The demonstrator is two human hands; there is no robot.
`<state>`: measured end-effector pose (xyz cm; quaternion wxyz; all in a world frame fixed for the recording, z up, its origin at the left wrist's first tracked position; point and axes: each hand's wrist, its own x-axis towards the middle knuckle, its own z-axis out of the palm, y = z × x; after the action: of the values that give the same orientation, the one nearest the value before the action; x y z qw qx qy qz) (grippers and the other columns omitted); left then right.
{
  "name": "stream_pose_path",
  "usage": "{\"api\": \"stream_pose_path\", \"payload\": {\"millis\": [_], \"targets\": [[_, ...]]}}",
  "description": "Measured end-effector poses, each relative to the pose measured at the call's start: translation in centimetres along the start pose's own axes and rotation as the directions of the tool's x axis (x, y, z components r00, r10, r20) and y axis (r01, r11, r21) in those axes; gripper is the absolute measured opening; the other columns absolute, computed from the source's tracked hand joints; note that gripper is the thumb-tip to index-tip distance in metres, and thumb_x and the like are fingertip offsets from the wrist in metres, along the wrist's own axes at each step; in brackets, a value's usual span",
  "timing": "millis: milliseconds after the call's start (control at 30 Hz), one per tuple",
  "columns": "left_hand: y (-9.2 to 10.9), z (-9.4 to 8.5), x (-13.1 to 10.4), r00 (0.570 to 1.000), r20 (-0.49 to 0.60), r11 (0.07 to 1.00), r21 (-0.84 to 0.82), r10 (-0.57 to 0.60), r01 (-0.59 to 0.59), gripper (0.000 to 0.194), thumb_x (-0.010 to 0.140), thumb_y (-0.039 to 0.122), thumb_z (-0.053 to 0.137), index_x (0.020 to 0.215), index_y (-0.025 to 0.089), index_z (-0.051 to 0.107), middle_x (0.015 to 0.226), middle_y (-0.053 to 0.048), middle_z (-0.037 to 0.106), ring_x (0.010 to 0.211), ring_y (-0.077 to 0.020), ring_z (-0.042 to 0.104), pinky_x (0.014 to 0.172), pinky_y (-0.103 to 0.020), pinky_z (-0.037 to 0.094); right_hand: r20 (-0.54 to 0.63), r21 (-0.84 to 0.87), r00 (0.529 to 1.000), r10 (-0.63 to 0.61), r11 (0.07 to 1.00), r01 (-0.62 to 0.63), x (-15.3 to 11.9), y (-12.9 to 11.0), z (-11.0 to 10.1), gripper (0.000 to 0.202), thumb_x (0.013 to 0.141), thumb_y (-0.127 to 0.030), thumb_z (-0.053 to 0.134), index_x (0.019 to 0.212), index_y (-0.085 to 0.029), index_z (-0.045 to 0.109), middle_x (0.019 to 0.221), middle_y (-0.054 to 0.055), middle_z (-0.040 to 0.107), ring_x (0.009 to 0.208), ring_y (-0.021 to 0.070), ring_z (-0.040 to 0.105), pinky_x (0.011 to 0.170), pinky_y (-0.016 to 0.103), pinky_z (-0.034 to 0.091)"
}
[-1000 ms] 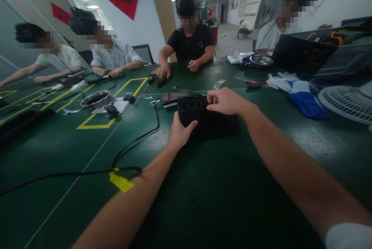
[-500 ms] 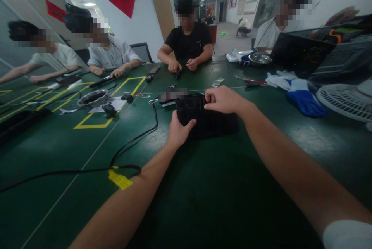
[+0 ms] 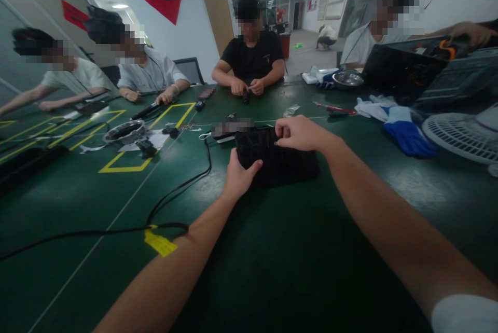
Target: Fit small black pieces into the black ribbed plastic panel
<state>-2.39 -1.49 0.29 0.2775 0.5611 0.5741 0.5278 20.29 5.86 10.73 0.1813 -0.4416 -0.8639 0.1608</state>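
Note:
A flat black case [image 3: 288,166] with ridged or pocketed sections lies in front of me on the green table [image 3: 241,250]. My left hand [image 3: 241,173] grips its left edge, thumb on top and fingers out of sight underneath. Over the case's upper right part, my right hand [image 3: 298,134] is closed in a pinch, with a tiny pale glint at the fingertips too small to name. Just beyond the case sits a dark device with a blurred label [image 3: 232,126], a white loop at its left end.
A black cable [image 3: 167,195] with a yellow tag [image 3: 160,244] runs by my left forearm. Rightward are blue-and-white gloves [image 3: 408,133], a white fan [image 3: 462,136], a metal bowl [image 3: 347,80] and a red tool [image 3: 344,111]. Other people sit around the table; a metal ring [image 3: 124,132] lies left.
My hands stay almost where they were; the glint at my right fingertips now shows. Across the table, a co-worker's hands have come together over a small dark thing. At right, another hand has shifted.

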Motion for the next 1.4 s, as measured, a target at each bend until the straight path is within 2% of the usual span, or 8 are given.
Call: {"api": "stream_pose_path", "payload": {"millis": [200,467,767,1000,1200,1400], "targets": [[0.15,0.05,-0.02,1.0,-0.004,1.0,-0.009,-0.006,0.006,0.053,0.076,0.026,0.087,0.118,0.023,0.054,0.118,-0.009,0.074,0.12,-0.0311,0.072,0.111,-0.054,0.054,0.007,-0.043,1.0,-0.004,0.999,0.005,0.15,0.07,0.31,0.015,0.08,-0.023,0.077,0.091,-0.022,0.067,0.079,0.0,0.074,0.074,0.018,0.066,0.069,0.031,0.041],[-0.22,0.1,0.02,1.0,0.007,1.0,-0.018,-0.008,0.009,0.052,0.077,0.028,0.086,0.118,0.023,0.054,0.118,-0.009,0.073,0.118,-0.03,0.072,0.11,-0.053,0.054,-0.022,-0.084,1.0,0.014,0.996,-0.016,0.08,-0.23,0.56,0.017,0.087,-0.034,0.078,0.09,-0.023,0.065,0.081,0.001,0.075,0.074,0.0184,0.065,0.067,0.032,0.038],[0.02,0.02,-0.08,1.0,0.013,1.0,-0.013,-0.019,0.019,0.053,0.078,0.027,0.086,0.119,0.024,0.053,0.119,-0.008,0.074,0.118,-0.0299,0.073,0.11,-0.053,0.054,-0.008,-0.046,1.0,-0.007,0.999,0.006,0.25,0.19,0.44,0.011,0.091,-0.029,0.073,0.09,-0.023,0.064,0.08,0.0,0.074,0.074,0.0173,0.064,0.068,0.032,0.038],[-0.11,-0.02,0.01,1.0,0.003,1.0,-0.004,0.005,-0.005,0.055,0.078,0.028,0.087,0.121,0.024,0.054,0.121,-0.009,0.074,0.121,-0.0305,0.072,0.112,-0.054,0.054,0.019,0.004,1.0,0.005,1.0,-0.005,0.03,0.07,-0.03,0.014,0.083,-0.021,0.075,0.091,-0.022,0.064,0.079,-0.001,0.074,0.074,0.0173,0.066,0.069,0.031,0.041],[0.19,-0.03,0.12,1.0,-0.005,0.999,0.034,0.002,-0.002,0.053,0.077,0.028,0.086,0.12,0.023,0.055,0.119,-0.009,0.074,0.12,-0.0311,0.072,0.112,-0.055,0.054,0.004,-0.07,1.0,-0.015,0.997,0.015,0.11,-0.11,0.14,0.016,0.081,-0.025,0.076,0.093,-0.022,0.065,0.081,0.0,0.073,0.073,0.0175,0.064,0.068,0.031,0.04],[0.28,0.06,0.26,1.0,0.0,1.0,0.021,0.013,-0.013,0.054,0.076,0.029,0.086,0.12,0.023,0.055,0.122,-0.009,0.073,0.118,-0.0295,0.072,0.112,-0.054,0.054,-0.014,-0.091,1.0,-0.003,0.996,0.002,0.06,-0.39,0.17,0.015,0.086,-0.032,0.076,0.094,-0.022,0.067,0.083,0.002,0.073,0.077,0.0189,0.062,0.072,0.033,0.037]]}}
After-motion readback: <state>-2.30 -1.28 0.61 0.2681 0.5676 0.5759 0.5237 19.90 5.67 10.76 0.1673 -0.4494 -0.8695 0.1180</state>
